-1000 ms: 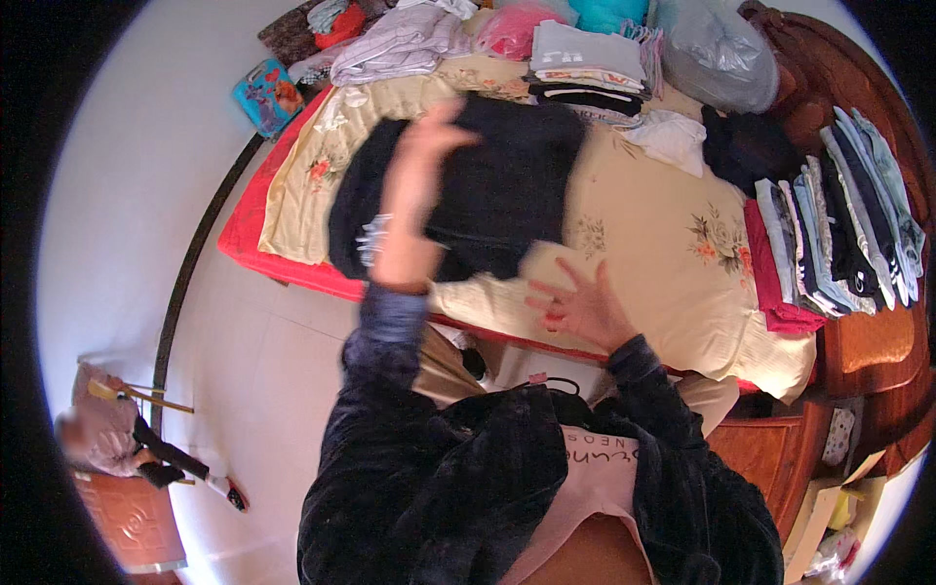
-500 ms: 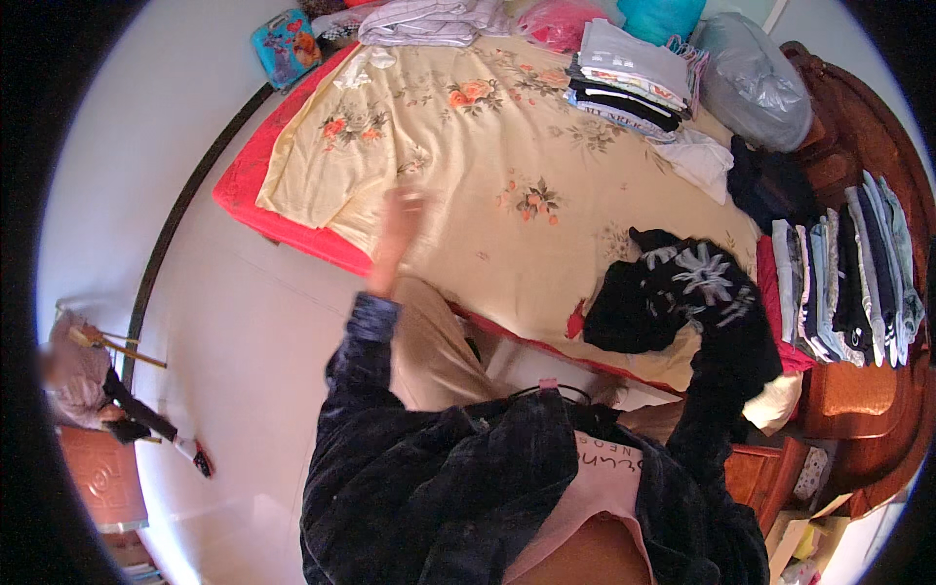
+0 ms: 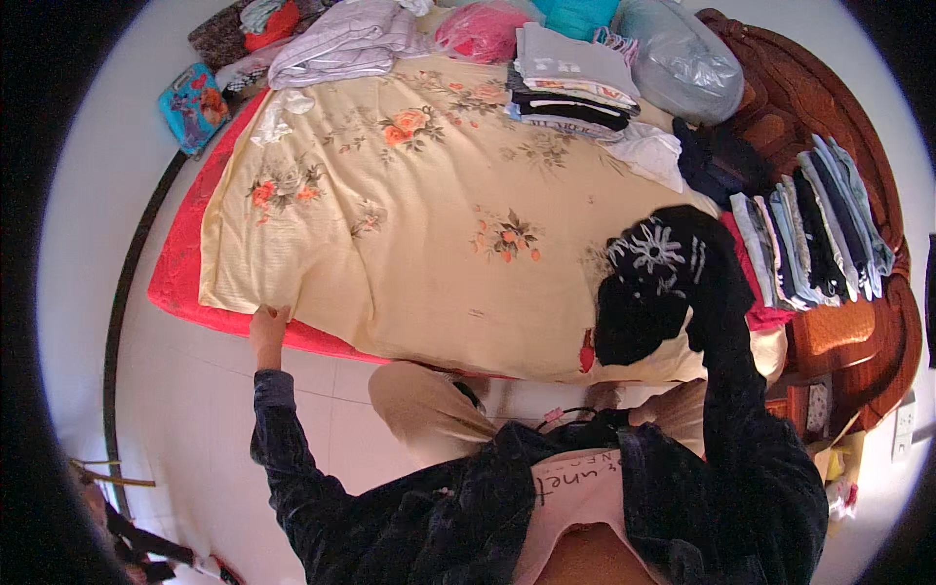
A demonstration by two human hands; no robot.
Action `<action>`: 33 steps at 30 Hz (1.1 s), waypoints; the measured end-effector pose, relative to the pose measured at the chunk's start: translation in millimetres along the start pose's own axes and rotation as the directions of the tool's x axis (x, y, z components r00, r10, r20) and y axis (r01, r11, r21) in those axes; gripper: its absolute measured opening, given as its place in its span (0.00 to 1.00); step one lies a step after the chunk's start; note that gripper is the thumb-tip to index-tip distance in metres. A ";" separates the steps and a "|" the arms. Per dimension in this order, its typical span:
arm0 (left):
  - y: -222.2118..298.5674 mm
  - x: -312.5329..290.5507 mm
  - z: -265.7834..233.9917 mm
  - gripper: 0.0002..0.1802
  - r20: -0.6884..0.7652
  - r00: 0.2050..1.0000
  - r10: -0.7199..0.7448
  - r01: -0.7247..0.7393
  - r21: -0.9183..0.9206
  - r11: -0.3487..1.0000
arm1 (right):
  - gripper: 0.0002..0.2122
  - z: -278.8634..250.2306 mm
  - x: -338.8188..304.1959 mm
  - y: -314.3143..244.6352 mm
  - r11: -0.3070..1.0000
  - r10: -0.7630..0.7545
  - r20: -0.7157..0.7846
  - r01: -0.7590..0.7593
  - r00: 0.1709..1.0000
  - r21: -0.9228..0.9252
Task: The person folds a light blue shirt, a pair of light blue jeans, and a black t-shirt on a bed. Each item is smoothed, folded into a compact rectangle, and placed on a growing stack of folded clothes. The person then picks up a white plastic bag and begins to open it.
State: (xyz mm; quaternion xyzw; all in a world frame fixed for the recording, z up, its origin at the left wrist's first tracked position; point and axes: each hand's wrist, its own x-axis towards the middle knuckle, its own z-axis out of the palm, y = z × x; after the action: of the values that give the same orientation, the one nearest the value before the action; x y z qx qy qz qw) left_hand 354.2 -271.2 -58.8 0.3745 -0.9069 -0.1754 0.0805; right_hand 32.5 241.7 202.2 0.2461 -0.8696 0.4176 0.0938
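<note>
My left hand [image 3: 268,336] is closed on the near left edge of a cream bed sheet [image 3: 429,283] with orange flowers, pinching its hem over the red mattress side [image 3: 180,263]. On the bed's right part lies a bunched black garment [image 3: 639,322] with a white sunburst print. My right forearm, in a dark sleeve [image 3: 731,361], reaches up to this garment. Black cloth hides my right hand, so its fingers do not show.
Folded clothes [image 3: 575,68] are stacked at the back, beside a grey plastic-wrapped bundle [image 3: 687,63]. A row of folded trousers [image 3: 814,229] stands at right by the carved wooden headboard [image 3: 858,166]. A blue suitcase [image 3: 193,107] stands far left. Another person's leg [image 3: 146,536] shows lower left.
My left hand has come down and left from above the sheet and now grips its edge. The view has shifted, and the black garment stays by my right arm.
</note>
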 end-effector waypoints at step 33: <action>322.5 -241.7 121.1 0.28 -0.034 0.375 0.926 -0.879 -0.330 0.344 | 0.25 -88.5 -136.6 152.8 0.866 0.371 0.398 -0.468 0.839 0.179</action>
State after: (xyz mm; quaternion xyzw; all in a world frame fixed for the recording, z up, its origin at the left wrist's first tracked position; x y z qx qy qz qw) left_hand 281.4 143.3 -52.4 -0.2222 -0.9274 -0.2631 0.1460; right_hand 69.1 438.9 104.0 0.1285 -0.8400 0.4912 -0.1913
